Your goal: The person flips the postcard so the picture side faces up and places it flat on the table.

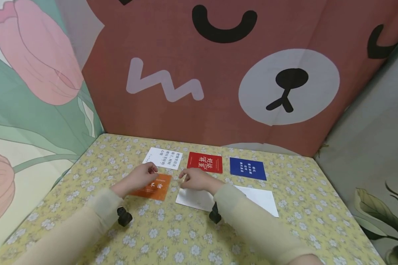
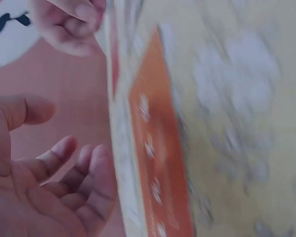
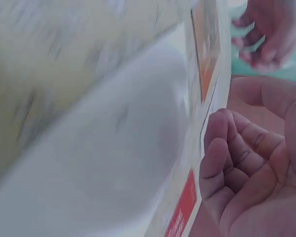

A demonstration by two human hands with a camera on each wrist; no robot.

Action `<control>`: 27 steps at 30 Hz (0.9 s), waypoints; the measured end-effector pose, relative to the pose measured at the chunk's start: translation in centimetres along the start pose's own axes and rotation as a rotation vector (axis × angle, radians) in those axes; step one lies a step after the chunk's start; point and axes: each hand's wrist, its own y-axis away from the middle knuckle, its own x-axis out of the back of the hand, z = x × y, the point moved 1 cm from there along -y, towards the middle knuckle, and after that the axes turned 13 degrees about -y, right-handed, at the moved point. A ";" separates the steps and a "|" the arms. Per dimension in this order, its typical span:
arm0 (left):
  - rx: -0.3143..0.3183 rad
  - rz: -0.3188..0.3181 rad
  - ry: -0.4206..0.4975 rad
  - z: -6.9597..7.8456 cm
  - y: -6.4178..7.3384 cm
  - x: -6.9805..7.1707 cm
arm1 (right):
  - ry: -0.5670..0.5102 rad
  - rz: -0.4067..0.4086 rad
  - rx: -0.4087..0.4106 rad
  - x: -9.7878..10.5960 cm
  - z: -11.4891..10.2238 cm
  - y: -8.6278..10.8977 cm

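While left hand [image 1: 142, 179] hovers empty, relaxed over orange rectangular card [image 1: 162, 187], right hand [image 1: 198, 180] does likewise over white rectangular paper [image 1: 194, 199].

Head view, forward and down, 2 close wrist views (orange card [image 2: 163, 143] shared)

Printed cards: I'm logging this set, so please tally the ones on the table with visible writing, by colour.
Orange card: 1
Red card: 1
White card: 1
Blue card: 1
Total: 4
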 end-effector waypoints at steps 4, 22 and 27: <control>0.023 -0.067 0.114 1.2 0.7 -0.7 | 0.026 0.036 -0.031 2.0 1.2 1.0; 0.122 -0.188 0.321 4.3 2.7 -4.7 | 0.086 0.104 -0.175 6.0 5.9 4.6; 0.138 -0.173 0.322 4.9 2.9 -5.6 | 0.066 0.098 -0.199 6.1 6.1 5.1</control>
